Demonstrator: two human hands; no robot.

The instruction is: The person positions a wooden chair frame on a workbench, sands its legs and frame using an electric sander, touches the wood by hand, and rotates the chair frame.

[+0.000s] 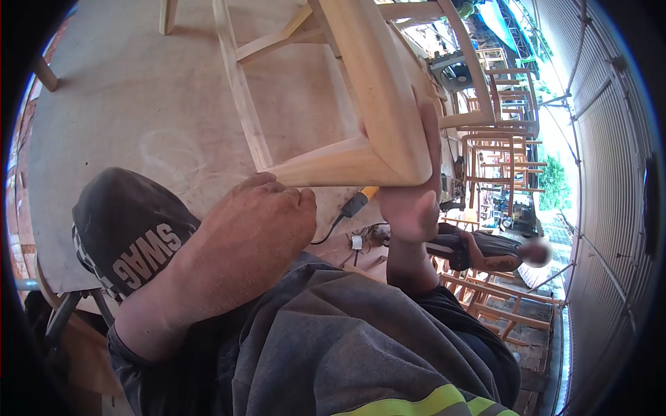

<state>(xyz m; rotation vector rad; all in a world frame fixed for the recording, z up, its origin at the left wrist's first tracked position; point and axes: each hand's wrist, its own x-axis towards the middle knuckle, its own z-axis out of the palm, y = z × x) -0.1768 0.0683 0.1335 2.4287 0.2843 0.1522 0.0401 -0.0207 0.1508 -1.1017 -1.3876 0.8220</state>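
Note:
A pale, unfinished wooden chair frame [388,104] with a rounded corner lies across the upper middle of the view. My left hand [257,218], its back towards me, has its fingers closed at the near end of a rail of this frame. My right hand [409,211] is wrapped round the rounded corner from beneath, with the palm partly visible and the fingers running up behind the wood. Just beyond my hands lies a yellow and black corded tool [359,202], partly covered by the frame and my right hand.
A dusty board surface [139,90] spreads under the chair. A dark cap-like cloth item [132,232] lettered "SWAG" sits at my left. Stacked wooden chair frames [496,163], a fan [454,75], another person [479,251] and corrugated metal sheeting [617,173] are on the right side.

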